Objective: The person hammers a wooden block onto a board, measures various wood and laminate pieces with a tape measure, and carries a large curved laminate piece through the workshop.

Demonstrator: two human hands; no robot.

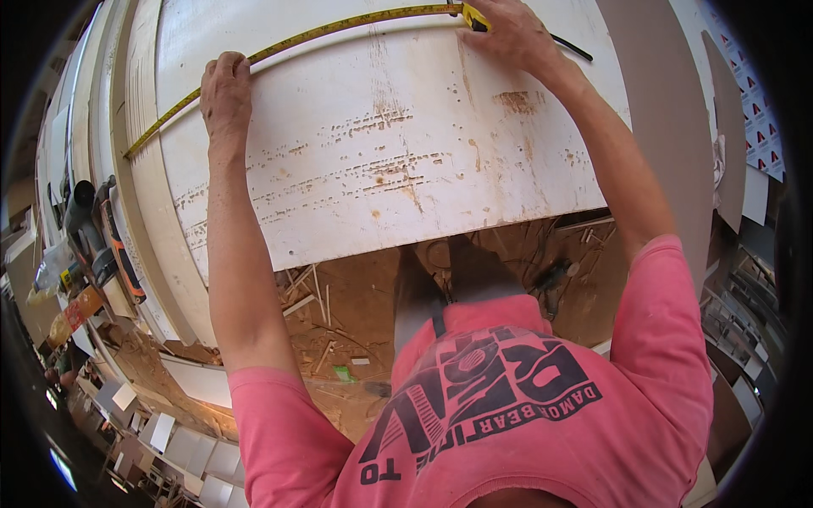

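Observation:
A yellow tape measure blade [339, 27] is drawn out across a worn white board [339, 127]. Its far left end lies over the pale wooden strips at the board's left side. My left hand [227, 97] is closed at the blade, fingers curled against it partway along. At the top, my right hand [512, 35] grips the yellow and black tape measure case [477, 19]; part of the case is hidden by the fingers. A thin black strip [573, 47] sticks out beside my right wrist.
Long wooden strips [144, 110] run along the left. Beyond them lie an orange and black handsaw [121, 241] and other tools. A brown panel [669, 110] borders the right. Wood offcuts [318, 292] litter the floor below the board's near edge.

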